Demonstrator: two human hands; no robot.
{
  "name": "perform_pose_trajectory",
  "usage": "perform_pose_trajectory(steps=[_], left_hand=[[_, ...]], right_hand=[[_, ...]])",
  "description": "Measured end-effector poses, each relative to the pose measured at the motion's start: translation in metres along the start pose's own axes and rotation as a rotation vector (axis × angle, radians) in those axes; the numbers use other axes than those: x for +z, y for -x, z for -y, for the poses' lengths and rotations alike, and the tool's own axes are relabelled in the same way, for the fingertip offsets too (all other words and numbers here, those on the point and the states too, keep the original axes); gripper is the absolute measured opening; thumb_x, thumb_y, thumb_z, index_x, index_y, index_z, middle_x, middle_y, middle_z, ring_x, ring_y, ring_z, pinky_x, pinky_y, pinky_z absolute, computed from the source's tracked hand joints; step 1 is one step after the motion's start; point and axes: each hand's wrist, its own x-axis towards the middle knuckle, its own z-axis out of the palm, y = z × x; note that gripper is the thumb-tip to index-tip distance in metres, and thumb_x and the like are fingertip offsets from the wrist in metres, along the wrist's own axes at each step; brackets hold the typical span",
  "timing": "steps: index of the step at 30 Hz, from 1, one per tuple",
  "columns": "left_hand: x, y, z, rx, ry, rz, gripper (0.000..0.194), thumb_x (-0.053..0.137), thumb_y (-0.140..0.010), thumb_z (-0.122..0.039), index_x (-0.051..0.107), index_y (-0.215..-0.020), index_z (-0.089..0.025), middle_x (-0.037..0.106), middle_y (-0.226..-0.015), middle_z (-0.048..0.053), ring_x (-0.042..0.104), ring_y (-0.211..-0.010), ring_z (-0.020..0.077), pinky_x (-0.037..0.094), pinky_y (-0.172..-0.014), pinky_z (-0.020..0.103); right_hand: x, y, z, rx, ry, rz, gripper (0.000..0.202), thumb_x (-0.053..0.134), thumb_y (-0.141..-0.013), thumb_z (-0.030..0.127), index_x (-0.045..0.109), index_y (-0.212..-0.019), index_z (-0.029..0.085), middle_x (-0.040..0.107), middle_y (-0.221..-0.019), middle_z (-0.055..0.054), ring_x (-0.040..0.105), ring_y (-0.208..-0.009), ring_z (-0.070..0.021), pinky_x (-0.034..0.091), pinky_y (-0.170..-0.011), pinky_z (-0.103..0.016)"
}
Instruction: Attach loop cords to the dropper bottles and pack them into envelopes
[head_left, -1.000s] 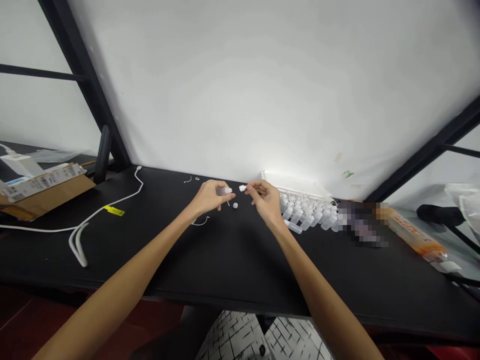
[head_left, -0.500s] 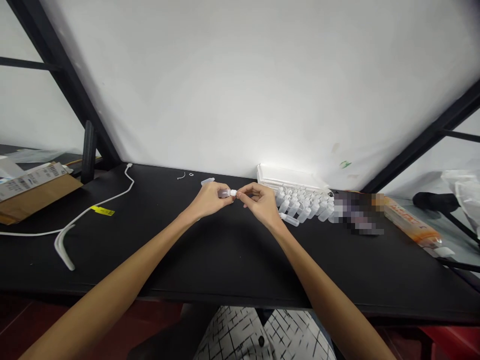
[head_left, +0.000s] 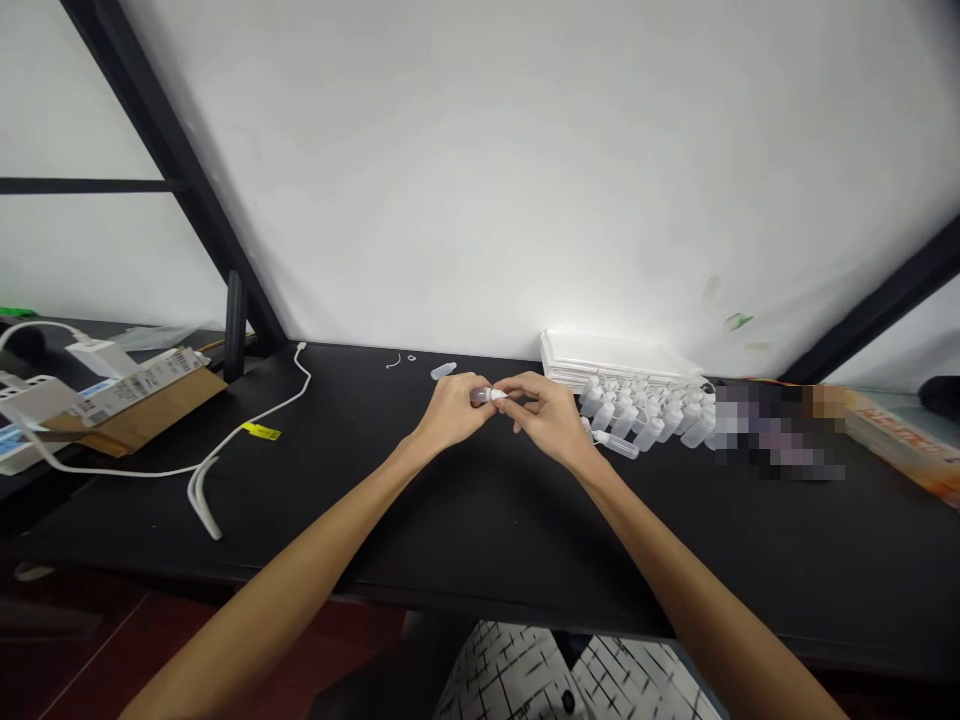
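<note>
My left hand [head_left: 450, 408] is closed round a small clear plastic dropper bottle [head_left: 480, 396], held sideways above the black table. At its right end is a white pointed tip [head_left: 498, 395], pinched between the thumb and fingertips of my right hand [head_left: 546, 412]. The fingers hide part of the bottle and tip. Behind my left hand, a loose clear bottle [head_left: 443, 371] lies on its side. Just right of my right hand several small capped bottles [head_left: 649, 425] stand in rows, with another bottle [head_left: 619, 446] lying in front of them.
A stack of white trays or sheets [head_left: 615, 355] sits against the wall behind the bottles. At the left lie a white cable [head_left: 169, 473] with a yellow tag [head_left: 262, 432] and a cardboard box [head_left: 161, 410]. An orange and white package [head_left: 900, 440] lies far right.
The view has turned to the left, so everything appears shifted right. My hands are closer together, and the white part between them now looks pointed. Both hands keep hold of the bottle.
</note>
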Motion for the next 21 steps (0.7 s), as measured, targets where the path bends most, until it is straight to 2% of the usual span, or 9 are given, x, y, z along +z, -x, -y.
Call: perform_pose_trajectory(steps=[6, 9, 16, 21], left_hand=[[0.0013, 0.002, -0.0028, 0.013, 0.013, -0.002, 0.015, 0.057, -0.077, -0.024, 0.064, -0.067, -0.016, 0.06, -0.063, 0.0, 0.049, -0.058, 0.0125, 0.034, -0.056, 0.024], [0.0025, 0.0017, 0.0, 0.017, 0.014, 0.012, 0.015, 0.057, -0.076, -0.025, 0.061, -0.064, -0.016, 0.058, -0.063, 0.0, 0.048, -0.057, 0.0126, 0.033, -0.056, 0.025], [-0.0007, 0.0017, -0.0013, -0.061, 0.085, 0.095, 0.024, 0.057, -0.075, -0.03, 0.053, -0.056, -0.017, 0.047, -0.051, -0.003, 0.04, -0.05, 0.0112, 0.029, -0.05, 0.024], [-0.0017, 0.0018, -0.0017, -0.116, 0.12, 0.167, 0.028, 0.057, -0.074, -0.034, 0.05, -0.054, -0.017, 0.041, -0.049, -0.003, 0.036, -0.048, 0.01, 0.025, -0.048, 0.024]], right_hand=[[-0.0008, 0.0016, 0.0005, -0.062, 0.278, -0.021, 0.016, 0.057, -0.087, 0.029, 0.07, -0.091, 0.021, 0.067, -0.083, -0.004, 0.061, -0.072, -0.0169, 0.05, -0.058, -0.028], [-0.001, 0.0024, 0.0014, -0.072, 0.321, -0.015, 0.016, 0.056, -0.088, 0.028, 0.069, -0.092, 0.022, 0.067, -0.083, -0.004, 0.061, -0.073, -0.017, 0.05, -0.062, -0.028], [-0.0048, 0.0016, 0.0016, -0.056, 0.214, 0.045, 0.015, 0.06, -0.084, 0.024, 0.071, -0.094, 0.022, 0.065, -0.091, -0.005, 0.063, -0.077, -0.0172, 0.05, -0.053, -0.026], [-0.0065, 0.001, 0.0032, -0.024, 0.065, 0.06, 0.015, 0.062, -0.081, 0.023, 0.072, -0.092, 0.02, 0.062, -0.093, -0.006, 0.063, -0.074, -0.0161, 0.055, -0.05, -0.026]])
